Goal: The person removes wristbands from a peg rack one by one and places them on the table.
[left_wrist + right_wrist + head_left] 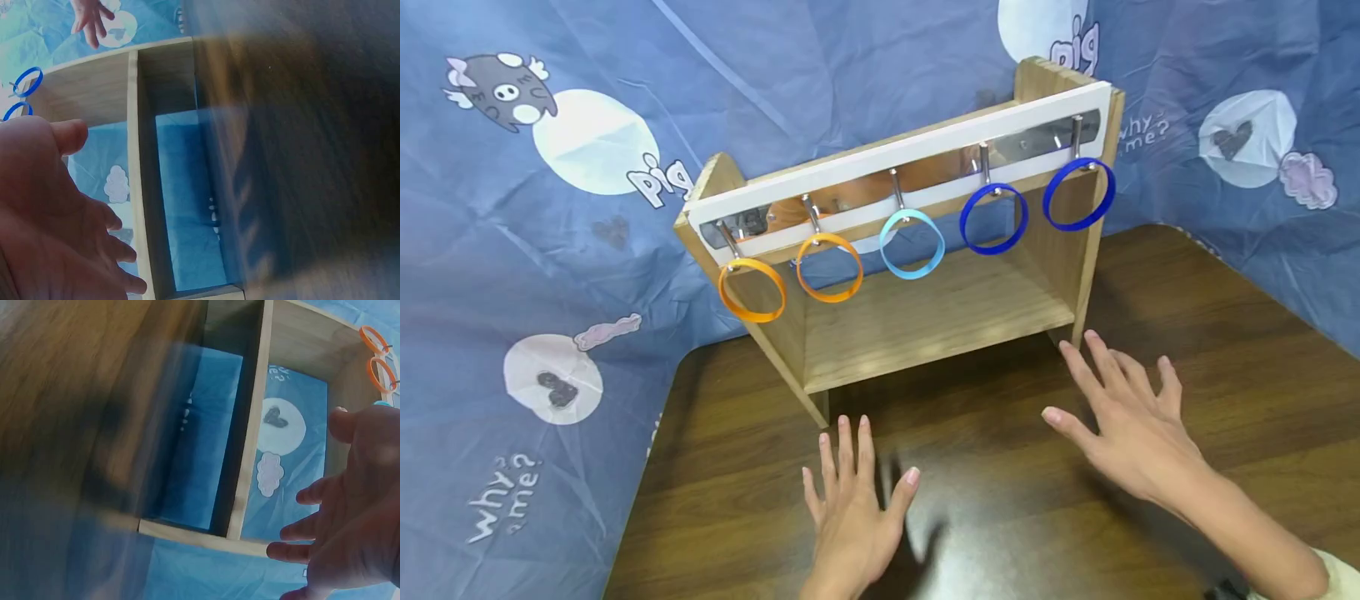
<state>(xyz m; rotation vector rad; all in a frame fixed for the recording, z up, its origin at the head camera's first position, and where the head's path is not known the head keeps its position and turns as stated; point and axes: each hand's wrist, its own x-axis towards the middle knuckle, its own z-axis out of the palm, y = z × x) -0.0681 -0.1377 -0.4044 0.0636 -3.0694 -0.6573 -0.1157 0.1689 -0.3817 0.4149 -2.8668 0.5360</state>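
My left hand [853, 525] hovers over the table in front of the rack's left foot, fingers spread, holding nothing. With fingers also spread, my right hand [1131, 425] is just in front of the rack's right foot, and it too holds nothing. Before both hands stands a wooden rack [925, 325] with a row of metal hooks. From the hooks hang, left to right, an orange ring [722, 292], a second orange ring [800, 271], a light blue ring [883, 242], a dark blue ring [964, 225] and another dark blue ring [1048, 200].
The rack stands on a dark brown wooden table [715, 500]. Along its top front runs a white rail [850, 173] with a reflective strip. Blue printed cloth [625, 50] hangs behind the table and along its sides.
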